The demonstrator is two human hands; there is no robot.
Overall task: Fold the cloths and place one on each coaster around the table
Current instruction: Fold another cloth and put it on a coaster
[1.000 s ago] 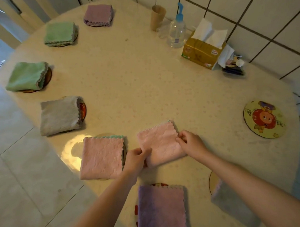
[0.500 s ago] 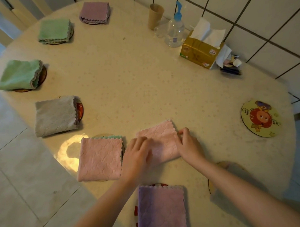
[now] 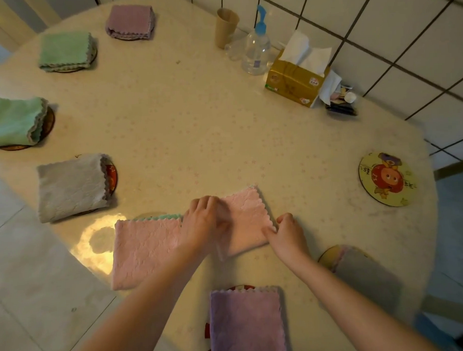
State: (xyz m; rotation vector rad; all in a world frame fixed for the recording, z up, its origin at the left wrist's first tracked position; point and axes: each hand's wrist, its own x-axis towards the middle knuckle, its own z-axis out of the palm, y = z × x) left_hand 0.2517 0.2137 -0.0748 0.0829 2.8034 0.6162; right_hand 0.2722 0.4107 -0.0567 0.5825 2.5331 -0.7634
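Observation:
A folded pink cloth [image 3: 246,219] lies on the round table [image 3: 197,129] in front of me. My left hand [image 3: 204,223] presses flat on its left part. My right hand [image 3: 286,232] pinches its right edge near the lower corner. Folded cloths sit on coasters around the rim: pink [image 3: 146,251], grey [image 3: 70,187], green [image 3: 12,121], green [image 3: 64,51], mauve [image 3: 130,20], purple [image 3: 247,323] and grey [image 3: 365,275]. One cartoon coaster [image 3: 386,179] at the right lies bare.
Against the tiled wall stand a paper cup [image 3: 226,27], a pump bottle [image 3: 256,51], a gold tissue box [image 3: 295,82] and a small heap of oddments [image 3: 340,102]. The table edge and tiled floor [image 3: 32,300] lie to my left.
My left hand slid from the cloth's lower left corner up onto its left part. My right hand shifted down the right edge. The cloth stays in place.

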